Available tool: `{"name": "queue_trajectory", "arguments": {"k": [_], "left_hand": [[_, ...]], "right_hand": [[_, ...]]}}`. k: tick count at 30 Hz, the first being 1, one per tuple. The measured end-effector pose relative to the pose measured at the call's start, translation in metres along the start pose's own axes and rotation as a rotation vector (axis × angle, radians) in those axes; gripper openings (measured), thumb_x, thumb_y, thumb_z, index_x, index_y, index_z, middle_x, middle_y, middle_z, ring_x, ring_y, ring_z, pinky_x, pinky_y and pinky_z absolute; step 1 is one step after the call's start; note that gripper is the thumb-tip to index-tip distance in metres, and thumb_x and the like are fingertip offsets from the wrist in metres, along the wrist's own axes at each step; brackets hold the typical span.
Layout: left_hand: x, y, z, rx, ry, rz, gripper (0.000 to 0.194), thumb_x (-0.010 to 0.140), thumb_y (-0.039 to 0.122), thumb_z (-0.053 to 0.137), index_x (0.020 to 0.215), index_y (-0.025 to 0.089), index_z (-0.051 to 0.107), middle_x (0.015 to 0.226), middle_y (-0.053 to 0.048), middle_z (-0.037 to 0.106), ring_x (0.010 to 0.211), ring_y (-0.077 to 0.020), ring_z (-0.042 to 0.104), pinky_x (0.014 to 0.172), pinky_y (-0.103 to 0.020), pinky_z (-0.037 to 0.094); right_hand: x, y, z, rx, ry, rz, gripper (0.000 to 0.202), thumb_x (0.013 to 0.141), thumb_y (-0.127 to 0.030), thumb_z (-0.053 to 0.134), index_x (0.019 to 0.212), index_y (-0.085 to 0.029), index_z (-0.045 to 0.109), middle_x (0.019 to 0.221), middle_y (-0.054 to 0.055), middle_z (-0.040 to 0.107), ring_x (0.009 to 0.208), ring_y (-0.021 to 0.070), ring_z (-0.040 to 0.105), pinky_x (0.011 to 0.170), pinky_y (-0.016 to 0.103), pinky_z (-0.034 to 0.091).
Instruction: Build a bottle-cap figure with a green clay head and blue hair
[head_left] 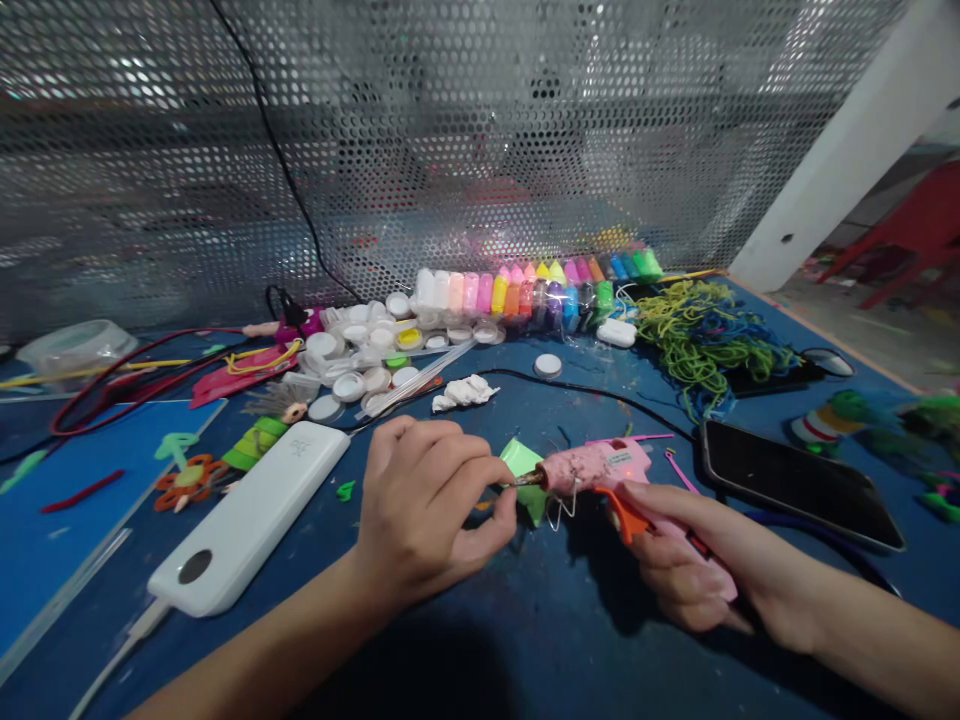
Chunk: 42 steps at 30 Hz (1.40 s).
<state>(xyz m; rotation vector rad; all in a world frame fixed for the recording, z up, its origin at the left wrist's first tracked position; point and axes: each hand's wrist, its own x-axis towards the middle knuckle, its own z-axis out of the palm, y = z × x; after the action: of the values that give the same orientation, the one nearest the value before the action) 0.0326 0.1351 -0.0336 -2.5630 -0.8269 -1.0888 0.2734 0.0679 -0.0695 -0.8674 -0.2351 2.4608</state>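
Observation:
My right hand point(690, 560) is wrapped round the handle of a pink glue gun point(596, 467), its fingers by the orange trigger point(624, 515). The gun's metal nozzle points left, towards my left hand point(431, 500). My left thumb and index finger are bent close together at the nozzle tip; whatever they hold, if anything, is too small and hidden to name. Just behind the nozzle lies a bright green piece point(525, 458), partly covered by the gun. A thin wire stand point(559, 512) hangs under the gun's front.
A white power bank point(251, 515) lies left, a black phone point(795, 480) right. White lids point(349, 387), a packet of coloured clay point(517, 295) and tangled green yarn point(690, 335) line the back. A black cable point(585, 388) crosses the blue table. Perforated metal point(450, 130) rises behind.

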Motion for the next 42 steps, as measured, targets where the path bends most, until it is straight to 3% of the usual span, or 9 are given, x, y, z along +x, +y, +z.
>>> {"name": "queue_trajectory", "arguments": {"k": [18,22,24,26,27,30,34,38,42], "left_hand": [[0.000,-0.003,-0.001,0.010,0.035,-0.008,0.013,0.068,0.015,0.067,0.070,0.026,0.061,0.066,0.002,0.068,0.069,-0.0215,0.062,0.067,-0.040,0.043],[0.001,-0.001,-0.002,-0.061,0.039,-0.064,0.015,0.067,0.012,0.068,0.072,0.024,0.060,0.068,0.000,0.066,0.071,-0.0213,0.060,0.069,-0.040,0.043],[0.001,0.003,-0.002,-0.143,0.049,-0.110,0.016,0.066,0.011,0.067,0.072,0.024,0.059,0.069,0.000,0.064,0.072,-0.0203,0.059,0.070,-0.039,0.044],[-0.002,0.011,-0.001,-0.250,0.040,-0.162,0.017,0.066,0.009,0.066,0.072,0.023,0.059,0.070,0.000,0.062,0.072,-0.0191,0.058,0.070,-0.038,0.044],[-0.005,0.015,0.001,-0.307,0.025,-0.182,0.017,0.066,0.009,0.066,0.072,0.022,0.059,0.071,0.000,0.062,0.072,-0.0188,0.057,0.069,-0.037,0.043],[-0.017,0.030,0.009,-0.439,-0.037,-0.152,0.016,0.065,0.011,0.066,0.075,0.021,0.059,0.073,-0.002,0.062,0.072,-0.0186,0.056,0.068,-0.036,0.042],[-0.035,0.045,0.020,-0.498,-0.104,-0.057,0.019,0.061,0.014,0.068,0.077,0.019,0.058,0.073,-0.003,0.062,0.068,-0.0187,0.054,0.064,-0.035,0.041],[-0.041,0.050,0.023,-0.523,-0.161,-0.088,0.020,0.060,0.017,0.069,0.072,0.020,0.054,0.070,-0.002,0.060,0.065,-0.0175,0.053,0.059,-0.032,0.040],[-0.039,0.050,0.021,-0.543,-0.162,-0.118,0.023,0.061,0.016,0.073,0.070,0.020,0.052,0.068,-0.001,0.060,0.063,-0.0163,0.054,0.056,-0.030,0.041]], "right_hand": [[-0.001,-0.001,-0.001,-0.033,-0.010,-0.027,0.053,0.085,-0.051,0.053,0.049,-0.019,0.033,0.034,-0.010,0.026,0.030,0.0010,0.012,0.032,0.012,0.018],[-0.002,-0.009,0.005,-0.170,0.096,-0.141,0.055,0.081,-0.055,0.057,0.049,-0.020,0.029,0.036,-0.012,0.021,0.032,0.0015,0.011,0.033,0.014,0.017],[0.000,-0.022,0.005,-0.488,0.301,-0.427,0.053,0.085,-0.058,0.049,0.051,-0.021,0.029,0.040,-0.011,0.021,0.034,0.0036,0.015,0.035,0.017,0.020],[0.006,-0.042,0.001,-0.918,0.587,-0.797,0.048,0.089,-0.056,0.042,0.055,-0.023,0.032,0.043,-0.008,0.028,0.038,0.0076,0.026,0.040,0.022,0.026],[0.011,-0.053,-0.003,-1.063,0.698,-0.922,0.045,0.088,-0.053,0.046,0.056,-0.023,0.034,0.045,-0.006,0.034,0.042,0.0101,0.033,0.044,0.024,0.028],[0.030,-0.088,-0.019,-1.254,0.867,-1.081,0.034,0.076,-0.041,0.065,0.061,-0.022,0.042,0.058,0.000,0.047,0.058,0.0161,0.042,0.056,0.028,0.029],[0.057,-0.122,-0.038,-1.476,0.852,-1.104,0.020,0.080,-0.036,0.062,0.074,-0.018,0.055,0.078,0.007,0.060,0.074,0.0222,0.052,0.067,0.033,0.035],[0.074,-0.151,-0.049,-1.649,0.724,-1.049,0.024,0.088,-0.036,0.057,0.097,-0.014,0.059,0.096,0.005,0.062,0.086,0.0204,0.058,0.079,0.037,0.045],[0.077,-0.183,-0.054,-1.789,0.610,-0.971,0.027,0.091,-0.036,0.055,0.106,-0.014,0.059,0.102,0.005,0.062,0.089,0.0191,0.061,0.080,0.039,0.050]]}}
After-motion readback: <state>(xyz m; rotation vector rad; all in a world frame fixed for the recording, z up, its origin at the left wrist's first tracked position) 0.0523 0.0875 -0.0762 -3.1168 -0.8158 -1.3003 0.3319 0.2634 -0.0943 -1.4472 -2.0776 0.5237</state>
